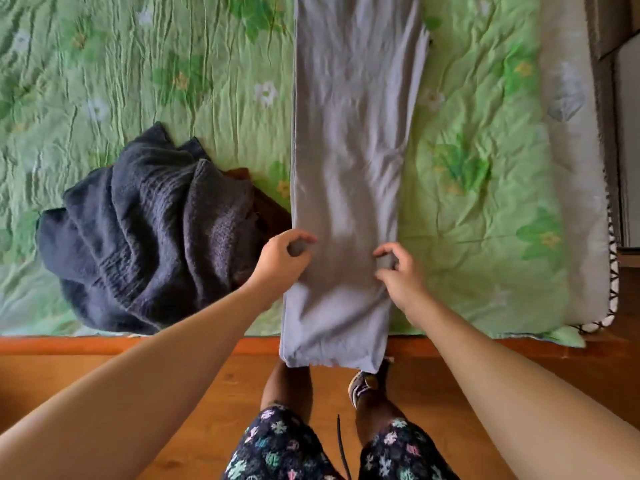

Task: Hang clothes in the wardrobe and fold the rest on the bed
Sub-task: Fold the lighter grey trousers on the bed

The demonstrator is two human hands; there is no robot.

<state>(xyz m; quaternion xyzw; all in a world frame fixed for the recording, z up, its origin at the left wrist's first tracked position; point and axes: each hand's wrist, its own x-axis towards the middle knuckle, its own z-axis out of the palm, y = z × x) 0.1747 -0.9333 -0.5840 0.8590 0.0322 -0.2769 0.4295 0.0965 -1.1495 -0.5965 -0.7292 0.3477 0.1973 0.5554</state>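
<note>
Grey trousers [349, 140] lie stretched lengthwise across the green floral bedspread [145, 81], folded leg on leg, with their near end hanging over the bed's edge. My left hand [282, 259] pinches the fabric at the left side of the trousers. My right hand [398, 275] pinches the fabric at their right side, level with the left. A crumpled dark blue knitted sweater [149, 230] lies on the bed to the left of the trousers, with a brown garment [268, 213] partly hidden beneath it.
The bed's wooden frame [69, 344] runs along the near edge, above a wooden floor [207, 393]. A grey blanket [571, 168] borders the bedspread on the right. Furniture [623, 133] stands at the far right. My legs and a shoe [362, 386] are below.
</note>
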